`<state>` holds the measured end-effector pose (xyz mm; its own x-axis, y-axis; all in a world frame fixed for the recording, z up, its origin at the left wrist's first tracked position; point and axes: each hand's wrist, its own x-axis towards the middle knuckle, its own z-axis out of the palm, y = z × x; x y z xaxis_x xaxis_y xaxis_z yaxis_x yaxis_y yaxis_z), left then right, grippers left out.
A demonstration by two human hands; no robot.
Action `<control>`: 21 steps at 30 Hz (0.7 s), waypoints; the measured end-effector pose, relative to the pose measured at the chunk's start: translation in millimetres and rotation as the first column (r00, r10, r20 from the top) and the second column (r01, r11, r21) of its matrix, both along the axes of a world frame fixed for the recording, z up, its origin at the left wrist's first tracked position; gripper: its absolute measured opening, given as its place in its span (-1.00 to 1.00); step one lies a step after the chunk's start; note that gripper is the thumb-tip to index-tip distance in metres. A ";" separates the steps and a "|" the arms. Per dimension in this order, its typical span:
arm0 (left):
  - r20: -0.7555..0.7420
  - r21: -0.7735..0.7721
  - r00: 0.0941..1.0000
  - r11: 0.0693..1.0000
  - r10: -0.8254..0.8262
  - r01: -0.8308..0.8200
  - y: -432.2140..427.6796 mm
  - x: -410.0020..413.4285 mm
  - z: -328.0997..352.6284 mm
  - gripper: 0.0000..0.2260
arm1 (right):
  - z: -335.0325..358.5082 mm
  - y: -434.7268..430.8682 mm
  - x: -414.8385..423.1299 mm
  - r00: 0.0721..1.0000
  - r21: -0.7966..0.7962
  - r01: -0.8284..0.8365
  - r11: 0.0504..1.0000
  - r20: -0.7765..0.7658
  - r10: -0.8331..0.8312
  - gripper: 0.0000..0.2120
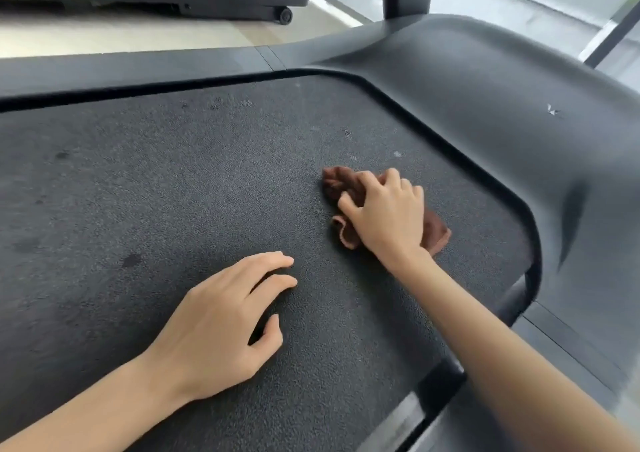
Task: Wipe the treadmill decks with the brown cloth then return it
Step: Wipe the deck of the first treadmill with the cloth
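Down on the treadmill belt (145, 181), the left hand (221, 327) rests empty, fingers loosely curled, steadying the person. Further right, near the belt's front corner by the motor cover (485, 88), the right hand (388, 216) presses down on the bunched brown cloth (337, 185). Its long axis runs diagonally, far-left to near-right. Crumpled so small, the cloth could skip patches or slip out from under the palm.

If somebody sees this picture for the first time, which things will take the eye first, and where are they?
The eye goes first to the brown cloth, crumpled under the right hand on the dark treadmill belt, right of centre near the curved front cover. Next comes the left hand, resting with spread fingers on the belt in the lower middle. Small pale and dark spots mark the belt beyond and left of the cloth.
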<state>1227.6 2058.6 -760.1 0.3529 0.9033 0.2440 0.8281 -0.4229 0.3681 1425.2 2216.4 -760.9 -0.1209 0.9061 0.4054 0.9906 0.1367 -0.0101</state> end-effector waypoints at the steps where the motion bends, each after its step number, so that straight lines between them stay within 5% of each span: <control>1: 0.003 0.004 1.000 1.000 0.013 -0.013 -0.3 -0.2 1.2 -0.66 | 1.3 -2.6 -5.2 0.999 -0.013 -0.035 0.999 -0.010 0.035 -0.62; 4: -0.001 0.012 0.998 0.998 0.063 -0.063 -2.8 -2.2 6.1 -0.64 | 12.3 3.3 15.5 0.993 -0.115 -0.074 0.991 -0.097 0.063 -0.62; 12: -0.077 -0.055 0.977 0.978 0.198 -0.203 -91.4 -54.2 -3.1 -0.56 | 17.3 -4.6 26.8 0.955 -0.181 0.256 0.950 -0.106 -0.278 -0.57; 21: -0.165 -0.109 0.946 0.949 0.278 -0.297 -163.8 -128.4 10.8 -0.59 | 6.8 -121.8 -134.4 0.990 -0.103 -0.124 0.987 -0.078 0.116 -0.64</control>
<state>1099.2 1894.7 -749.3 0.0962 0.9919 0.0827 0.9558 -0.1153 0.2705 1290.8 2094.6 -754.2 -0.2056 0.9254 0.3184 0.9631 0.2490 -0.1017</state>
